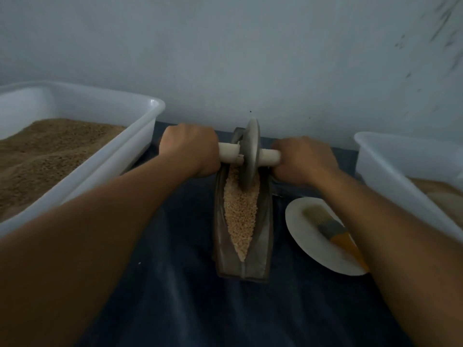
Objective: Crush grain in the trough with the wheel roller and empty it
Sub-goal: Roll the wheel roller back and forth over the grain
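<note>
- Left hand [190, 149], right hand [304, 160]: each clenched round its handle end of the wheel roller [251, 152].
- Roller disc: standing in grain [239, 214], far end of trough [241, 221].

- Your trough [263, 236] and wheel [251, 151] looked like dull grey metal.
- Your tubs [140, 136] were smooth white plastic.
- Your table cover [180, 284] was matt blue cloth.

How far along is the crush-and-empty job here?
Done: the trough is loaded with grain, which looks coarse, so any crushing so far is slight. In hand: left hand and right hand grip the handle either side of the wheel roller, which sits at the trough's far end. Left: more rolling, then emptying; the brush lies unused on the plate.
</note>
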